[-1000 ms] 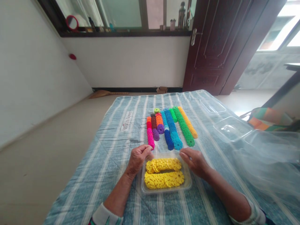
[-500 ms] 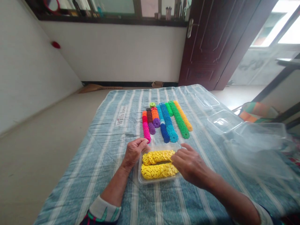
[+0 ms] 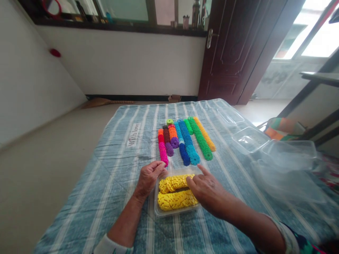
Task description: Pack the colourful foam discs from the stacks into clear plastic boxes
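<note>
A clear plastic box [image 3: 156, 204] holds two rows of yellow discs [image 3: 177, 200]. My left hand [image 3: 150, 176] is closed in a pinch at the box's upper left corner, beside the end of a pink row [image 3: 163, 152]; what it pinches is too small to tell. My right hand [image 3: 208, 188] is over the box's right side, index finger stretched out and the other fingertips touching the upper yellow row. Beyond the box lie rows of coloured discs: blue [image 3: 187, 137], green [image 3: 202, 141], orange-yellow [image 3: 206, 134], purple [image 3: 174, 142] and brown [image 3: 166, 135].
Clear plastic containers [image 3: 250, 140] and lids stand on the right of the striped tablecloth [image 3: 119, 148]. A dark red door [image 3: 225, 63] is behind the table, and an orange and green checked item [image 3: 278, 127] lies beyond its right edge.
My right hand has moved a little left over the upper yellow row, its index finger now stretched further out. The left hand keeps its pinch. The whole view has shifted slightly.
</note>
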`<action>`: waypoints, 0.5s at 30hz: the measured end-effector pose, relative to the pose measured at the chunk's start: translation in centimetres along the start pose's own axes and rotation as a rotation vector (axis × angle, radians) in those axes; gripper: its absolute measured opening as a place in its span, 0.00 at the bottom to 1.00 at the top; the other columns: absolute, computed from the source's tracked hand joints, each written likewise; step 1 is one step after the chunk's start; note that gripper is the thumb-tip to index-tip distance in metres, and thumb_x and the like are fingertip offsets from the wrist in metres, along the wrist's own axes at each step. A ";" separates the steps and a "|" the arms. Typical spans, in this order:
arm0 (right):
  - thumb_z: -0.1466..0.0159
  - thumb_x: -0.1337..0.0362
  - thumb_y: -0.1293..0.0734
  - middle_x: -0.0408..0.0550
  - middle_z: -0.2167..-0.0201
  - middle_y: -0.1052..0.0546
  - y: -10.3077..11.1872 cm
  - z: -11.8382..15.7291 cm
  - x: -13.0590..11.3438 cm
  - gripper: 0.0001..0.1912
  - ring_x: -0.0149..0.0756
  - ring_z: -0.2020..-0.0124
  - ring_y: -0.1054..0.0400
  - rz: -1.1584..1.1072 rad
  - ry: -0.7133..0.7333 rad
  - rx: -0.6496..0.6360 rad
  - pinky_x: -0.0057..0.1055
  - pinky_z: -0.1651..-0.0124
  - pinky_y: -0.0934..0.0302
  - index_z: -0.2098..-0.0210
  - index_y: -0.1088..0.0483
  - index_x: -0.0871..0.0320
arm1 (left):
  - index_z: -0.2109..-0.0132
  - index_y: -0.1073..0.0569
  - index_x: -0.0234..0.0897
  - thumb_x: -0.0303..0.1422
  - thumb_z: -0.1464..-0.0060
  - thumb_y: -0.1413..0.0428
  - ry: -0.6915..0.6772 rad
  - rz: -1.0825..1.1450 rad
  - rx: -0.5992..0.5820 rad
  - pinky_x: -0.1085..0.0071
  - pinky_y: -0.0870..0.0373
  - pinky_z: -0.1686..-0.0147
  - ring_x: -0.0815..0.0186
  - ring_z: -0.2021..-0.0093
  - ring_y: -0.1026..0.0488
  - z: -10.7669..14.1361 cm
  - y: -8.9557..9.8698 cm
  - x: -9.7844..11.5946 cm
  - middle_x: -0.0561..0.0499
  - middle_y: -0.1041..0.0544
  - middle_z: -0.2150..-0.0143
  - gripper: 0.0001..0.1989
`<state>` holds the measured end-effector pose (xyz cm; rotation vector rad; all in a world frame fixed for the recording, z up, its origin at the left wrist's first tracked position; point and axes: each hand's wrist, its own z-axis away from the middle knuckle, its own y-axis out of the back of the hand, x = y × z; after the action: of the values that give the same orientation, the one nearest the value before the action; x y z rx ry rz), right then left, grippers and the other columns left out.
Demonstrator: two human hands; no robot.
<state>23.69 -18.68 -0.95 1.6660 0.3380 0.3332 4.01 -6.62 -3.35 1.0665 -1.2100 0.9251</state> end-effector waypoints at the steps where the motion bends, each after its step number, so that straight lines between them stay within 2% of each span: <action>1: 0.37 0.78 0.41 0.42 0.74 0.28 0.0 -0.1 0.0 0.10 0.35 0.72 0.32 0.007 -0.001 -0.007 0.46 0.33 0.58 0.62 0.34 0.59 | 0.68 0.23 0.34 0.43 0.55 0.39 0.004 0.003 0.000 0.76 0.34 0.76 0.70 0.77 0.30 0.0 0.0 0.0 0.53 0.25 0.77 0.15; 11: 0.39 0.79 0.40 0.47 0.70 0.25 0.0 -0.8 0.1 0.14 0.36 0.70 0.28 0.009 -0.029 -0.056 0.44 0.35 0.52 0.55 0.34 0.64 | 0.67 0.23 0.34 0.43 0.56 0.38 0.024 0.013 0.003 0.75 0.32 0.74 0.68 0.76 0.28 0.0 -0.1 0.1 0.52 0.24 0.76 0.16; 15: 0.38 0.79 0.40 0.48 0.70 0.24 -0.3 -1.1 0.1 0.12 0.36 0.70 0.28 -0.013 -0.040 -0.070 0.45 0.35 0.51 0.58 0.32 0.63 | 0.67 0.23 0.34 0.43 0.55 0.38 0.020 0.004 0.007 0.74 0.32 0.74 0.68 0.76 0.28 0.0 -0.1 -0.1 0.52 0.24 0.76 0.15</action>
<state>23.35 -17.57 -1.12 1.5993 0.3044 0.2981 4.09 -6.65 -3.44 1.0589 -1.1937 0.9413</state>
